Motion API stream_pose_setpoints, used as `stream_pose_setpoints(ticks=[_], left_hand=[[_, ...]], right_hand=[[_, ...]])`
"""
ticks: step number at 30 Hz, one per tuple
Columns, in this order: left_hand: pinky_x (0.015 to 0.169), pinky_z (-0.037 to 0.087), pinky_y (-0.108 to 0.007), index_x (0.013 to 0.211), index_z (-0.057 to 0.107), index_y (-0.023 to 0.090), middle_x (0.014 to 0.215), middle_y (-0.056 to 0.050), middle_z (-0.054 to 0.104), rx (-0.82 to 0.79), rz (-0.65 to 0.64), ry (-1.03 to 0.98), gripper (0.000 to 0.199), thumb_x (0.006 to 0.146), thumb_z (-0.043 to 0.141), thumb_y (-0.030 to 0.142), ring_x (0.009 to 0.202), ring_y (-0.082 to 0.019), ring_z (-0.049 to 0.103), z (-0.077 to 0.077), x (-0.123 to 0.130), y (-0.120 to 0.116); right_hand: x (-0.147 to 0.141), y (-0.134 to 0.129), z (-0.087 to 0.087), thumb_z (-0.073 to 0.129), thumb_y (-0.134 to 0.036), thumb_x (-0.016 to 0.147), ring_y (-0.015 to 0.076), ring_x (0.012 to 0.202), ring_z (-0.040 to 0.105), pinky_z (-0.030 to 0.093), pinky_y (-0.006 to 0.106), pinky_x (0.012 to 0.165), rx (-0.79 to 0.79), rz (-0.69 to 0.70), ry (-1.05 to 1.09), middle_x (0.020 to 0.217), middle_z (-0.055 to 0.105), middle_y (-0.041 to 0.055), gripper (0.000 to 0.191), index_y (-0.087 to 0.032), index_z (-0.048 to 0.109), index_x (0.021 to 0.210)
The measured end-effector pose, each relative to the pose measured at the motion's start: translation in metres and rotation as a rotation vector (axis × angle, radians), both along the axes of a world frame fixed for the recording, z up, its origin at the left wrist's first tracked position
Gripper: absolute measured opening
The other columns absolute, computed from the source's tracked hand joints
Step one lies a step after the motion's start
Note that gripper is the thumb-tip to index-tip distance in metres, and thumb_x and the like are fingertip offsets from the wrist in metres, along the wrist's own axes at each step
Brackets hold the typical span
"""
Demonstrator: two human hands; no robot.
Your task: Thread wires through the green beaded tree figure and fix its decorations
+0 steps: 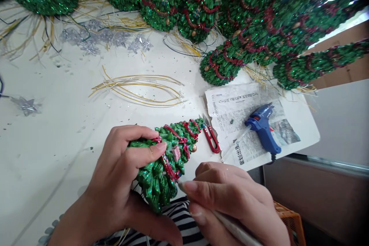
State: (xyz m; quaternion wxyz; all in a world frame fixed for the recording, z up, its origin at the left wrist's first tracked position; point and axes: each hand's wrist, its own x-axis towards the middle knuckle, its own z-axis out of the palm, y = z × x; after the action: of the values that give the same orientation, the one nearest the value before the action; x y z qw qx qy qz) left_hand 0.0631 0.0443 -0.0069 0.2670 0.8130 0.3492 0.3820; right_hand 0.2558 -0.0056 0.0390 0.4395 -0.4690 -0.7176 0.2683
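My left hand (pixel 123 173) grips a small glittery green Christmas tree figurine (pixel 161 169) by its wide base, fingers over its upper side. The tree lies tilted, its tip pointing right and away, with red garlands and a small pink gift on it. In my right hand (pixel 230 200) is a slim, pale, stick-like tool (pixel 230 225), pinched between thumb and fingers. Its tip is close to the tree's lower right side; the fingers hide what kind of tool it is. Beside the tree's tip lie red-handled thread snips (pixel 211 138).
A blue hot glue gun (pixel 263 127) rests on newspaper (pixel 227 111) at the right. Several more Christmas trees (pixel 198 7) line the back, wires trailing from them. Loose yellow and white wires (pixel 138 88) and clear plastic stars (pixel 92 38) lie on the white table (pixel 57 142).
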Motion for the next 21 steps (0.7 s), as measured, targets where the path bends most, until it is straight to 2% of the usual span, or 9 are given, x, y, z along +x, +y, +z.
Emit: stream_pose_setpoints(ticks=[5,7,8,9,12,14,17,19,21], left_hand=[[0.094,0.049,-0.039,0.120,0.057,0.014,0.121,-0.012,0.056,0.011,-0.009,0.011,0.074,0.076,0.063,0.075,0.110,-0.025,0.055,-0.001,-0.001,0.001],[0.094,0.048,-0.039,0.120,0.058,0.012,0.121,-0.013,0.055,0.024,-0.018,0.006,0.071,0.078,0.067,0.069,0.111,-0.025,0.055,-0.001,-0.001,0.001],[0.094,0.048,-0.038,0.120,0.058,0.011,0.122,-0.013,0.055,0.028,-0.024,0.001,0.068,0.080,0.068,0.066,0.111,-0.025,0.055,-0.001,-0.001,0.000],[0.095,0.048,-0.038,0.120,0.058,0.011,0.121,-0.013,0.055,0.028,-0.025,-0.003,0.065,0.081,0.068,0.063,0.112,-0.025,0.054,-0.001,-0.001,0.000],[0.094,0.049,-0.037,0.119,0.057,0.013,0.120,-0.012,0.056,0.019,-0.008,-0.005,0.059,0.085,0.064,0.062,0.111,-0.024,0.055,0.000,0.000,-0.001],[0.093,0.050,-0.038,0.119,0.056,0.015,0.119,-0.011,0.057,0.014,0.019,-0.007,0.058,0.088,0.058,0.064,0.110,-0.024,0.056,0.001,0.001,-0.002],[0.092,0.051,-0.042,0.123,0.053,0.018,0.119,-0.011,0.057,0.023,0.035,0.005,0.049,0.090,0.059,0.054,0.110,-0.025,0.057,0.002,0.003,-0.003],[0.091,0.052,-0.044,0.125,0.051,0.020,0.120,-0.011,0.057,0.023,0.034,0.011,0.054,0.085,0.065,0.053,0.110,-0.028,0.057,0.001,0.003,-0.003],[0.091,0.052,-0.046,0.126,0.051,0.020,0.120,-0.012,0.056,0.019,0.029,0.001,0.066,0.079,0.068,0.063,0.109,-0.029,0.056,0.001,0.004,-0.004]], right_hand=[[-0.015,0.001,-0.002,0.059,-0.015,0.094,0.0112,0.046,0.055,0.051,0.025,0.045,0.016,-0.152,-0.093,0.059,0.060,-0.0016,0.006,-0.016,0.063,0.098],[-0.022,0.003,-0.004,0.058,-0.013,0.094,0.0078,0.043,0.051,0.047,0.021,0.041,0.107,-0.231,-0.083,0.058,0.059,-0.0028,0.006,-0.014,0.063,0.090],[-0.024,0.004,-0.005,0.058,-0.014,0.094,0.0054,0.039,0.046,0.042,0.019,0.036,0.236,-0.272,-0.045,0.053,0.056,-0.0044,0.010,-0.013,0.063,0.085],[-0.025,0.005,-0.005,0.058,-0.015,0.095,0.0047,0.039,0.045,0.042,0.018,0.036,0.231,-0.288,-0.070,0.053,0.056,-0.0052,0.011,-0.014,0.063,0.085],[-0.020,0.006,-0.001,0.064,-0.018,0.093,0.0077,0.045,0.052,0.048,0.020,0.043,0.088,-0.201,-0.195,0.057,0.058,-0.0045,0.001,-0.017,0.062,0.093],[-0.013,0.008,0.003,0.060,-0.013,0.093,0.0098,0.045,0.051,0.048,0.023,0.043,0.091,-0.143,-0.197,0.056,0.056,-0.0032,0.003,-0.016,0.062,0.093],[-0.002,0.013,0.005,0.058,-0.012,0.091,0.0099,0.045,0.049,0.046,0.023,0.042,0.076,0.014,-0.164,0.057,0.054,-0.0022,0.005,-0.016,0.061,0.093],[0.001,0.016,0.005,0.060,-0.013,0.090,0.0104,0.048,0.053,0.047,0.023,0.044,-0.019,0.095,-0.142,0.061,0.056,-0.0011,0.006,-0.018,0.061,0.092],[-0.001,0.019,0.004,0.059,-0.015,0.090,0.0101,0.046,0.051,0.043,0.023,0.041,-0.056,0.057,-0.067,0.060,0.056,-0.0016,0.007,-0.020,0.060,0.086]])
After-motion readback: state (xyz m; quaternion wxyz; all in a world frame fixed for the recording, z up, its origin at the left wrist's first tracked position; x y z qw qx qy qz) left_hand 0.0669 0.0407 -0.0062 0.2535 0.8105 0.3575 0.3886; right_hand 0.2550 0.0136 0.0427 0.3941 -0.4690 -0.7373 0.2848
